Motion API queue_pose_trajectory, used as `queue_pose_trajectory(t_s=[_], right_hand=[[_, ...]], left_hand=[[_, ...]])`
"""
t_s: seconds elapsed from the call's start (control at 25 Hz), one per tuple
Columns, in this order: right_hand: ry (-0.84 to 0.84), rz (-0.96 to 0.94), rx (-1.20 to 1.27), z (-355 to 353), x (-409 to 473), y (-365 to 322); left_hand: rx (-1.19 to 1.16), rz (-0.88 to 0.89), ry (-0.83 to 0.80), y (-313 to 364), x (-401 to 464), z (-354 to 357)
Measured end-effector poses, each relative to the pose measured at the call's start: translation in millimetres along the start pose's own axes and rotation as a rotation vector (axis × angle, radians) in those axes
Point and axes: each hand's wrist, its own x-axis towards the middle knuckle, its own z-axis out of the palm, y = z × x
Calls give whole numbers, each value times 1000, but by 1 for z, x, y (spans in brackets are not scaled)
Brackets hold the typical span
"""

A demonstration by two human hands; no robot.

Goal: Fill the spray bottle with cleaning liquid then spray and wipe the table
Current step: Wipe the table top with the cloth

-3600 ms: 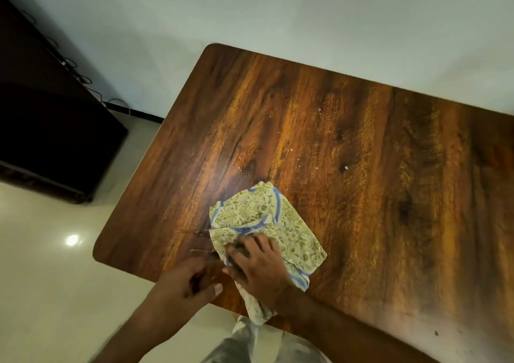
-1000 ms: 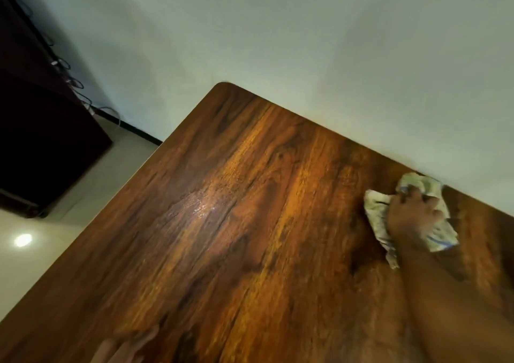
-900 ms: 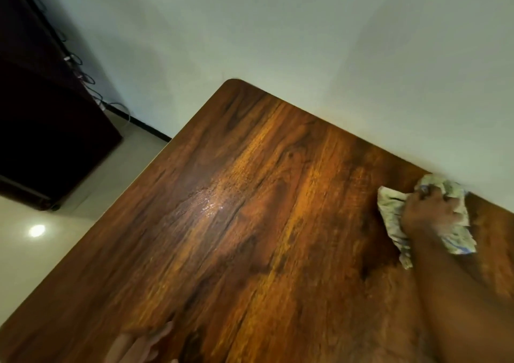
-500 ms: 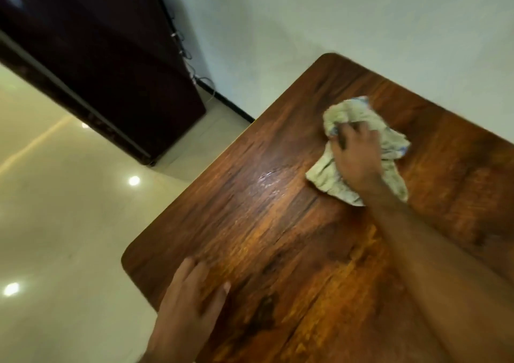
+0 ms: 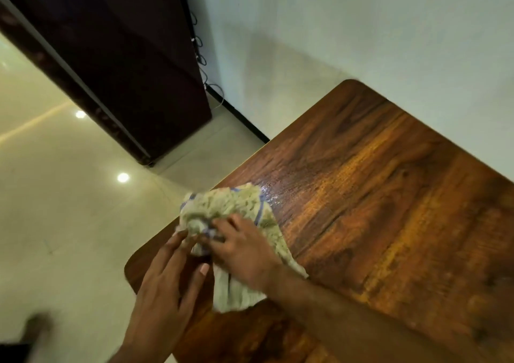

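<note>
A crumpled green-and-white patterned cloth with blue stripes (image 5: 230, 209) lies on the dark wooden table (image 5: 389, 196) at its left edge. My right hand (image 5: 244, 254) presses down on the cloth and grips it. My left hand (image 5: 164, 287) lies flat at the table's near left corner, fingers spread, its fingertips touching the cloth's edge. A wet shiny streak (image 5: 271, 193) shows on the wood just right of the cloth. No spray bottle is in view.
A tall dark cabinet (image 5: 116, 62) stands against the white wall at upper left, with cables (image 5: 200, 59) down its side. Glossy cream floor tiles (image 5: 69, 223) lie left of the table. A dark blurred object (image 5: 33, 326) sits at the bottom left.
My right hand has dragged the cloth from the far side of the table back to the near left edge. My left hand now touches the cloth. The view has swung left.
</note>
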Motion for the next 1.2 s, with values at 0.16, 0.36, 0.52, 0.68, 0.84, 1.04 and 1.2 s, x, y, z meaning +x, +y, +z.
queue_pose_trajectory(t_s=[0.16, 0.36, 0.52, 0.68, 0.84, 1.04, 1.2], right_hand=[[25, 394, -194, -46, 47, 146], [19, 855, -416, -96, 39, 313], [134, 1086, -307, -98, 45, 345], [170, 1042, -190, -99, 66, 305], [131, 851, -97, -70, 83, 180], [-35, 657, -55, -15, 89, -25], [-50, 661, 135, 11, 63, -158]], left_hand=[[153, 118, -155, -7, 16, 17], [310, 114, -178, -21, 23, 23], [220, -3, -73, -38, -2, 17], [51, -93, 38, -37, -32, -5], [-68, -240, 88, -47, -45, -25], [-83, -203, 164, -66, -53, -44], [-70, -119, 171, -67, -59, -52]])
